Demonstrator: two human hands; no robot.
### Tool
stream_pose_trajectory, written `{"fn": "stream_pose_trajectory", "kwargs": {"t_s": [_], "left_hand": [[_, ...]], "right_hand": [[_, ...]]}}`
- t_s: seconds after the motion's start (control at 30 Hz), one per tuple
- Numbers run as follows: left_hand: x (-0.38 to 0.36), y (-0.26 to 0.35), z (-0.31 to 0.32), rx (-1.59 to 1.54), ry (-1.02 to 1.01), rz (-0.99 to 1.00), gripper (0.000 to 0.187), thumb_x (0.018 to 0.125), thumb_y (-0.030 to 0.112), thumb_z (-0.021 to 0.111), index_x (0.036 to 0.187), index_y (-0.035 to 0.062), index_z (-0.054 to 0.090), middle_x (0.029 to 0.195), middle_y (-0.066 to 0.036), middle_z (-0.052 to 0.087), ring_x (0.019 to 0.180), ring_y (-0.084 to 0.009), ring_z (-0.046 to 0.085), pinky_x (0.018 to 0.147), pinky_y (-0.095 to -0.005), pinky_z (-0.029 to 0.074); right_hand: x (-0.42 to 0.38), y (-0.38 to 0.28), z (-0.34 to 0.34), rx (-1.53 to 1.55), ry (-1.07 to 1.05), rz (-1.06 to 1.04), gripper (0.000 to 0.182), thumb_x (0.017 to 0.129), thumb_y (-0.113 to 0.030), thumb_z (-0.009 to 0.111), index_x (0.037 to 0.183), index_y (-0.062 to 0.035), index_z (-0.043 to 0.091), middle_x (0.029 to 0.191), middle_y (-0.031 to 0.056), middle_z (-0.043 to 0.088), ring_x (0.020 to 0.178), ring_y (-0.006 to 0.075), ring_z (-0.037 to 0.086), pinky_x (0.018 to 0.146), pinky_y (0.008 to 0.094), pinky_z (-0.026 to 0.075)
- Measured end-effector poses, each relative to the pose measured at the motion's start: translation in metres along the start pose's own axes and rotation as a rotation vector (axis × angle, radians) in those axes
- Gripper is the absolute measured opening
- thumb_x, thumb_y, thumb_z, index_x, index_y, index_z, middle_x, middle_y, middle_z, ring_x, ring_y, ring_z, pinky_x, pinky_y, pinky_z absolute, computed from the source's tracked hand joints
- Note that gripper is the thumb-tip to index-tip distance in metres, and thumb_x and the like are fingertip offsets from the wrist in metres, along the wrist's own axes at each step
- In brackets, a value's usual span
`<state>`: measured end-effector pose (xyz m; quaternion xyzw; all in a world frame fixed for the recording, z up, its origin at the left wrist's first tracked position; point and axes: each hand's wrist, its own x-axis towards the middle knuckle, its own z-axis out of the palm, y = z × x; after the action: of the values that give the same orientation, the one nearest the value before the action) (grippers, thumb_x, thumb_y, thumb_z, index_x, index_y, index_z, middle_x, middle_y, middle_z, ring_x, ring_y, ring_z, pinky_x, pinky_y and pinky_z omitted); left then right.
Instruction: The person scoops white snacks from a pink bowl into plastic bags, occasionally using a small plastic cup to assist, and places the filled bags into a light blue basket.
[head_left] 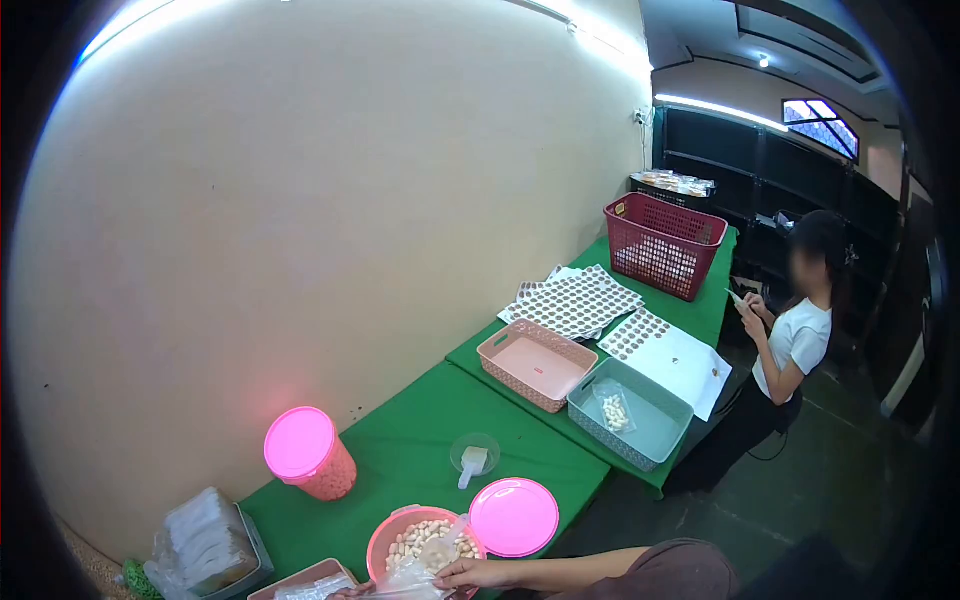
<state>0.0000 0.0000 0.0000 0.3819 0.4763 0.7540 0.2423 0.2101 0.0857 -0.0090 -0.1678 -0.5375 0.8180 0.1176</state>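
At the bottom of the frame, the right hand (pixel 478 573) is pinching a clear plastic bag (pixel 415 578) over the round pink tub of pale peanuts (pixel 425 545); the left hand (pixel 350 592), barely showing, is gripping it too. The tub is sitting nearly full on the green table (pixel 420 425), and only one filled packet (pixel 615 412) is lying in the grey basket (pixel 630 412) right of centre, so most packing seems left.

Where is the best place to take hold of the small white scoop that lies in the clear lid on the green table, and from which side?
Probably by its handle. The white scoop lies in the clear lid, its bowl up on the lid and its handle pointing down-left toward the near edge of the green table. Coming from above on that near side seems easiest, since the handle end looks free there.
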Motion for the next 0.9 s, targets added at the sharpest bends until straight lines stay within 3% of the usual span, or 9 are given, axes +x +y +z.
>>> {"fn": "stream_pose_trajectory", "kwargs": {"t_s": [0.07,0.17,0.2,0.43,0.5,0.67,0.77,0.83,0.9], "left_hand": [[0.007,0.012,0.000,-0.131,-0.163,0.010,0.054,0.088,0.030,0.058,0.131,0.0078,0.034,0.119,-0.017,0.052,0.104,-0.0312,0.057,0.093,-0.0500,0.044],[0.002,0.025,0.019,-0.406,-0.227,0.105,0.056,0.088,0.028,0.059,0.133,0.0079,0.031,0.115,-0.016,0.054,0.096,-0.0309,0.060,0.091,-0.0476,0.047],[0.004,0.045,0.026,-0.341,-0.171,0.034,0.051,0.087,0.029,0.063,0.127,0.0044,0.042,0.110,-0.015,0.058,0.096,-0.0296,0.061,0.090,-0.0436,0.047],[-0.009,0.031,0.007,-0.596,0.042,-0.033,0.060,0.083,0.045,0.063,0.128,0.0155,0.037,0.096,-0.003,0.054,0.075,-0.0198,0.061,0.080,-0.0454,0.050],[0.002,0.058,0.009,-0.539,0.208,0.019,0.053,0.084,0.042,0.063,0.121,0.0140,0.039,0.091,-0.003,0.052,0.069,-0.0137,0.057,0.066,-0.0303,0.052],[0.006,0.069,-0.032,-0.201,0.294,0.072,0.046,0.083,0.028,0.069,0.112,0.0076,0.041,0.080,-0.009,0.055,0.067,-0.0177,0.060,0.054,-0.0316,0.055],[0.000,0.071,-0.042,0.010,0.215,0.031,0.044,0.079,0.021,0.074,0.109,0.0058,0.046,0.085,-0.011,0.059,0.074,-0.0188,0.062,0.063,-0.0329,0.055],[-0.001,0.068,-0.043,0.112,0.140,-0.010,0.044,0.077,0.017,0.076,0.108,0.0049,0.048,0.090,-0.011,0.062,0.079,-0.0194,0.064,0.069,-0.0336,0.055],[-0.001,0.065,-0.040,0.525,-0.019,-0.048,0.050,0.073,0.015,0.078,0.112,0.0051,0.048,0.093,-0.010,0.063,0.093,-0.0189,0.062,0.079,-0.0321,0.052]], "right_hand": [[-0.002,-0.010,0.008,0.146,0.127,0.030,0.033,0.096,-0.039,0.052,0.086,-0.0088,0.059,0.070,-0.0051,0.051,0.068,0.0039,0.051,0.065,0.0200,0.040],[-0.006,-0.012,0.013,0.053,0.246,-0.058,0.035,0.099,-0.036,0.048,0.082,-0.0066,0.056,0.067,-0.0049,0.047,0.062,0.0055,0.044,0.060,0.0219,0.038],[0.002,-0.005,0.002,0.032,0.155,-0.175,0.032,0.099,-0.033,0.050,0.084,-0.0055,0.058,0.069,-0.0041,0.050,0.064,0.0051,0.046,0.061,0.0225,0.040],[-0.004,-0.013,0.023,-0.089,0.203,-0.102,0.023,0.095,-0.021,0.056,0.090,-0.0003,0.064,0.081,0.0005,0.062,0.075,0.0081,0.056,0.070,0.0237,0.046],[-0.004,0.001,0.015,-0.303,0.198,-0.109,0.020,0.094,-0.017,0.056,0.092,0.0008,0.064,0.085,0.0030,0.065,0.081,0.0086,0.059,0.074,0.0244,0.047],[-0.007,-0.039,0.003,-0.356,0.456,-0.222,0.019,0.089,-0.018,0.063,0.094,0.0005,0.065,0.083,0.0069,0.066,0.081,0.0159,0.062,0.074,0.0285,0.048],[0.000,-0.051,-0.010,-0.951,0.505,-0.274,0.022,0.084,-0.018,0.067,0.098,-0.0014,0.065,0.095,0.0098,0.063,0.098,0.0250,0.058,0.087,0.0381,0.044],[0.004,-0.047,-0.015,-1.710,0.691,-0.177,0.028,0.079,-0.020,0.069,0.101,-0.0031,0.063,0.112,0.0110,0.057,0.116,0.0318,0.046,0.099,0.0489,0.033],[0.005,-0.036,-0.025,-1.707,0.609,-0.062,0.032,0.077,-0.020,0.070,0.104,-0.0055,0.061,0.123,0.0110,0.050,0.124,0.0299,0.038,0.102,0.0529,0.024]]}}
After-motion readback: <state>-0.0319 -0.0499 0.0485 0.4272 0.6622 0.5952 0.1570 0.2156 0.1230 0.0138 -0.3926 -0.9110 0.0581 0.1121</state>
